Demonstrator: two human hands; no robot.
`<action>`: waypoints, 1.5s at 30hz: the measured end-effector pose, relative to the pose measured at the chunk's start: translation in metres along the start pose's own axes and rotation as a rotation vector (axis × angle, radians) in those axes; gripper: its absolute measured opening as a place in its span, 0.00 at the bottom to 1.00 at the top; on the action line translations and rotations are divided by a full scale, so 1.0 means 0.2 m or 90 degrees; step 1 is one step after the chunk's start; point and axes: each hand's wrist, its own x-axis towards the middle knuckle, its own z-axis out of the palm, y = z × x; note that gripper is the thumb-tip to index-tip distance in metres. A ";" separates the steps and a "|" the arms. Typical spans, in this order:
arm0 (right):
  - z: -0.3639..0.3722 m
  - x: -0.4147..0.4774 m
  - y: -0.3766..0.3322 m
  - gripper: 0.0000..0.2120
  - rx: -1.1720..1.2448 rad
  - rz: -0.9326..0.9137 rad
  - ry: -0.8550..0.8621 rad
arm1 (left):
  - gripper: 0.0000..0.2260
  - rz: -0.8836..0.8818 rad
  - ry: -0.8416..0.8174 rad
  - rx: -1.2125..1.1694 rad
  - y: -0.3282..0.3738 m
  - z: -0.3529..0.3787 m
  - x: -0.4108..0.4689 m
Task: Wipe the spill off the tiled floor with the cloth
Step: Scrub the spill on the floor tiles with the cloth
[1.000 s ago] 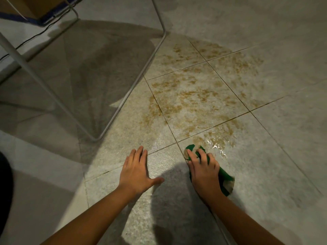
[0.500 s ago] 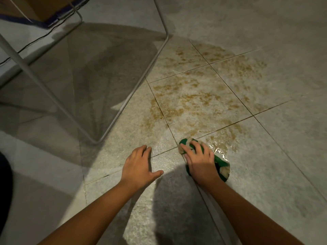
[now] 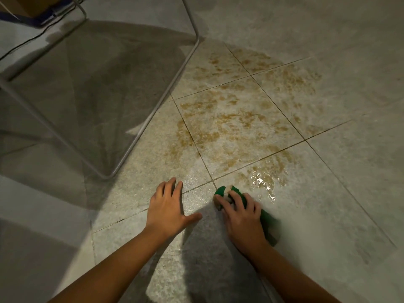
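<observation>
Right hand [image 3: 242,217] lies palm-down on a bunched green cloth w/ pale off-white patches [image 3: 267,217], fingers curled over its front end & pressing it to the pale grey speckled tiled floor [image 3: 349,193]; cloth is crumpled into a longish wad, a rounded green-and-cream tip poking out past the fingertips, rest trailing back along the outer side of the hand toward the wrist; the rear part looks dark green, edge a bit blurred. Cloth sits on the near tile just right of a grout line, at the near edge of the brown blotchy liquid spill [image 3: 236,123]; wet glints show just beyond & right of the cloth's tip, not touching it as far as I can tell.

Spill spreads across several tiles away from the hands; patchy amber-brown mottling, denser on the middle tile, thinner at the far end; grout lines under it look darker.

Left hand [image 3: 169,207] is flat on the floor, fingers together pointing fwd, thumb splayed toward the right hand; holds nothing; it rests apart from the cloth, across the grout line.

A thin grey metal tube frame [image 3: 150,115] stands on the floor at left, its bent corner near the left hand's fingertips but clear of them; shadow fills the area inside it.
</observation>
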 end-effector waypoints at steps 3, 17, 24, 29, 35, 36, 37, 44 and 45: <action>-0.02 0.06 0.06 0.16 -0.014 -0.039 0.005 | 0.47 0.003 -0.006 0.010 -0.01 0.01 -0.01; -0.01 -0.04 0.05 0.19 -0.048 0.071 -0.025 | 0.53 0.004 -0.008 0.010 -0.01 0.00 0.00; -0.06 0.17 0.11 0.17 -0.063 0.002 -0.019 | 0.49 0.004 0.002 0.001 -0.01 -0.02 0.00; -0.09 0.24 0.25 0.17 -0.096 0.078 0.060 | 0.41 0.008 0.048 -0.033 -0.02 -0.05 0.03; -0.09 0.12 0.26 0.17 -0.052 0.163 0.090 | 0.45 -0.010 0.019 -0.042 -0.03 -0.07 0.07; -0.08 0.09 0.23 0.17 -0.044 0.180 0.095 | 0.46 -0.014 0.008 -0.037 -0.03 -0.06 0.07; -0.05 0.06 0.21 0.17 -0.048 0.174 0.116 | 0.48 -0.016 0.001 -0.031 -0.03 -0.06 0.08; 0.01 0.06 0.15 0.16 -0.058 0.167 0.170 | 0.53 -0.023 -0.003 -0.002 -0.03 -0.05 0.08; 0.00 0.07 0.16 0.16 -0.054 0.155 0.151 | 0.53 -0.024 -0.002 0.001 -0.03 -0.05 0.08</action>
